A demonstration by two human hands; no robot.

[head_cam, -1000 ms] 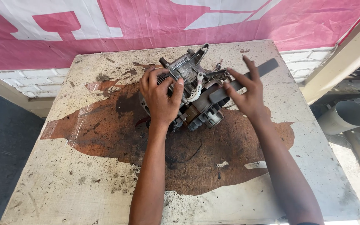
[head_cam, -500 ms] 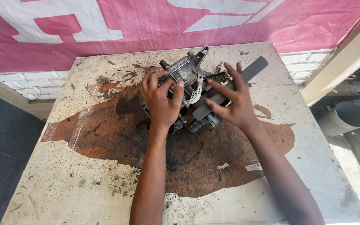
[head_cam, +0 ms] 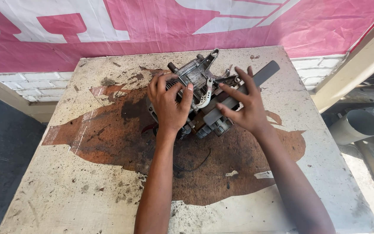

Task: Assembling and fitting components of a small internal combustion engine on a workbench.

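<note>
A worn table [head_cam: 78, 190] with chipped pale paint carried a broad brown stain [head_cam: 122, 134] across its middle, and dark specks and grit lay scattered over the top. A grimy metal engine part [head_cam: 202, 93] sat on the stain toward the far edge, with a flat grey bar [head_cam: 262, 74] jutting from it to the right. A thin dark wire [head_cam: 195, 164] curled on the stain just before it

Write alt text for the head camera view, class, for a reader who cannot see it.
Two bare hands rest on a grey metal engine assembly on a worn, rust-stained white table: the left hand grips its left side, the right hand lies spread on its dark flat bar. A pink and white banner hangs behind.
</note>
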